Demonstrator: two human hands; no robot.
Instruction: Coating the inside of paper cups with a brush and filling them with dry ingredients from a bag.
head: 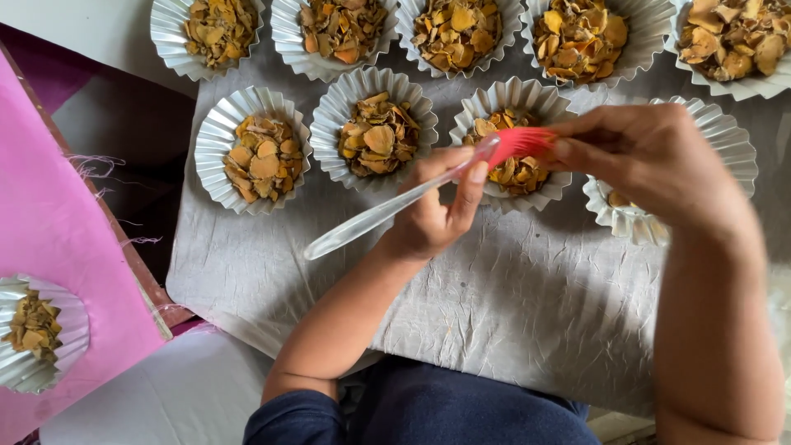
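Note:
My left hand (432, 210) grips a brush (395, 206) with a clear handle and red silicone bristles, the handle slanting down to the left. My right hand (651, 161) pinches the red bristles at the brush head. Both hands hover over a fluted silver foil cup (515, 103) filled with dried orange-brown slices. My right hand covers most of another foil cup (725, 140) at the right.
Several more foil cups of dried slices stand in two rows on a grey crinkled cloth (511, 305), such as one cup (251, 148) at the left. A pink board (58, 239) at the left carries another filled cup (37, 330).

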